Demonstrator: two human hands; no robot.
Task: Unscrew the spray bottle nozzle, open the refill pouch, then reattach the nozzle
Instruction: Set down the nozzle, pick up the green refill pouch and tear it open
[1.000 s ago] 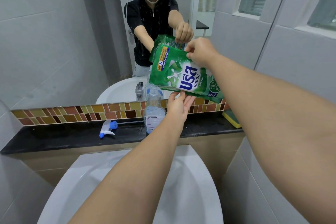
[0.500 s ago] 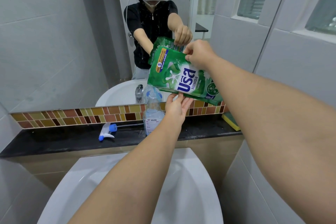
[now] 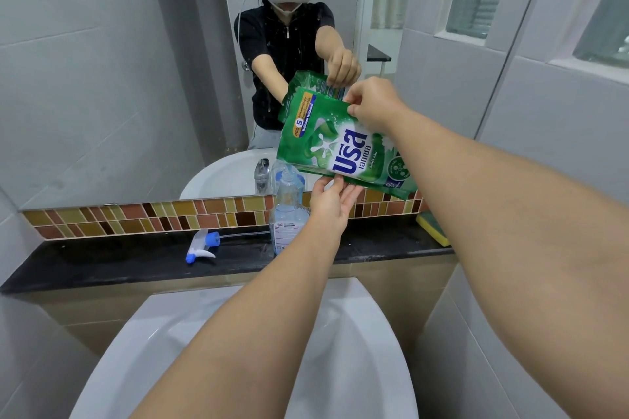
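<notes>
A green refill pouch (image 3: 340, 150) hangs tilted over the clear spray bottle (image 3: 287, 214), its lower left corner at the bottle's open neck. My right hand (image 3: 372, 104) pinches the pouch's top edge. Under the pouch's lower edge, my left hand (image 3: 332, 202) props it up with the fingers. The bottle stands upright on the black ledge (image 3: 119, 260) and holds some clear liquid. Its white and blue nozzle (image 3: 200, 245) with the dip tube lies on the ledge to the left of the bottle.
A white basin (image 3: 357, 367) sits below my arms. The mirror (image 3: 102, 78) behind the ledge reflects the person, the pouch and a faucet. A yellow-green sponge (image 3: 434, 230) lies at the ledge's right end. Grey tiled walls close in on both sides.
The pouch has tipped slightly steeper toward the bottle's neck. Both hands keep their hold, and the view has shifted a little.
</notes>
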